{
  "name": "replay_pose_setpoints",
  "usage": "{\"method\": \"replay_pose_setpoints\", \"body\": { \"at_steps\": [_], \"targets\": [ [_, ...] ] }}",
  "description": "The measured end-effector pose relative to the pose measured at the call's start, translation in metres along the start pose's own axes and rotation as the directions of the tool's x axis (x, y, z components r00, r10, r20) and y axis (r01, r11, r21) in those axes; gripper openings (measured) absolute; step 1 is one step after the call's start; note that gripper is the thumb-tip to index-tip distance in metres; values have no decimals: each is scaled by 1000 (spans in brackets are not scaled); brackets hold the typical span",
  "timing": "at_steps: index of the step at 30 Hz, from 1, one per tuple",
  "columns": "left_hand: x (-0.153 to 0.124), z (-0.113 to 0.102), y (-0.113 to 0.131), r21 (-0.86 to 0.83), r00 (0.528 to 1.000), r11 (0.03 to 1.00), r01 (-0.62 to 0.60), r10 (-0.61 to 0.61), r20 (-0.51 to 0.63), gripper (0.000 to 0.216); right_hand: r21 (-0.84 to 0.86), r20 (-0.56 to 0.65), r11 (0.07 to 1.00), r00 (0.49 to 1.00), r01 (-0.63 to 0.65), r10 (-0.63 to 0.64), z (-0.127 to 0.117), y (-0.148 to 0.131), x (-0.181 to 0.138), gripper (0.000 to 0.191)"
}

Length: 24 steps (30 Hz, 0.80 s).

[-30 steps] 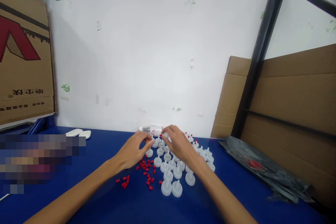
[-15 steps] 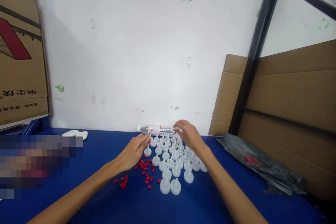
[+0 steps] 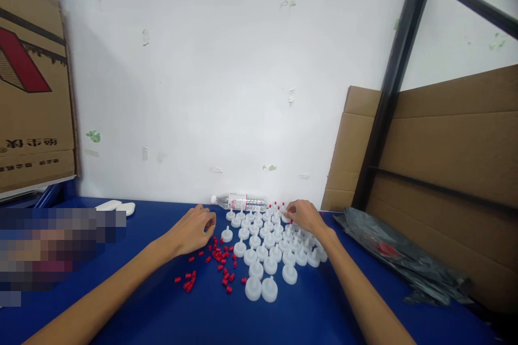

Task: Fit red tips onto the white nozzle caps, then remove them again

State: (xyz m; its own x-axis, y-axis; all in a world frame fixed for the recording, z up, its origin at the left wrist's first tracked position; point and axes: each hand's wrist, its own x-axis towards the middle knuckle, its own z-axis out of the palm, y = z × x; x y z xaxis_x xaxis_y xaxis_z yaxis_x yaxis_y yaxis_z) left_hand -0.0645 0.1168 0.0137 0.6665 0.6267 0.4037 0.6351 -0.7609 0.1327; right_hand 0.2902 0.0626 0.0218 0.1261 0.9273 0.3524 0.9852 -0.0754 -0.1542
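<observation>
My left hand (image 3: 196, 229) hovers over the blue table, left of the white nozzle caps (image 3: 262, 253). Its fingers are curled inward, and I cannot make out what is in them, if anything. Just below it lie loose small red caps (image 3: 219, 254). At the back right of the group, my right hand (image 3: 305, 215) has thumb and fingers pinched at a white nozzle cap (image 3: 285, 218); part of that cap is hidden by the fingers. Most white caps stand nozzle up. A few at the back carry red tips (image 3: 275, 204).
A clear plastic bottle (image 3: 243, 201) lies along the wall behind the caps. Grey plastic bags (image 3: 400, 259) lie on the right. White objects (image 3: 126, 208) sit at the back left. Cardboard (image 3: 453, 172) and a dark metal post (image 3: 399, 64) border the right side.
My left hand has drawn back leftward from the white caps. My right hand has shifted right and lower, from near the bottle's end to a cap at the back right.
</observation>
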Motion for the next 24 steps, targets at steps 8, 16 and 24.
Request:
{"method": "replay_pose_setpoints", "body": {
  "at_steps": [8, 16, 24],
  "targets": [
    [-2, 8, -4, -33, 1000, 999, 4, -3, 30, 19, 104, 123, 994, 991, 33, -46, -18, 19, 7, 28],
    [1, 6, -6, -61, 999, 997, 41, -42, -12, 30, 226, 147, 963, 972, 146, -182, -13, 15, 3, 7],
    [-1, -11, 27, -193, 986, 980, 47, -76, -145, 29, 235, -132, 930, 958, 281, -256, -22, -37, -7, 22]
  ]
}}
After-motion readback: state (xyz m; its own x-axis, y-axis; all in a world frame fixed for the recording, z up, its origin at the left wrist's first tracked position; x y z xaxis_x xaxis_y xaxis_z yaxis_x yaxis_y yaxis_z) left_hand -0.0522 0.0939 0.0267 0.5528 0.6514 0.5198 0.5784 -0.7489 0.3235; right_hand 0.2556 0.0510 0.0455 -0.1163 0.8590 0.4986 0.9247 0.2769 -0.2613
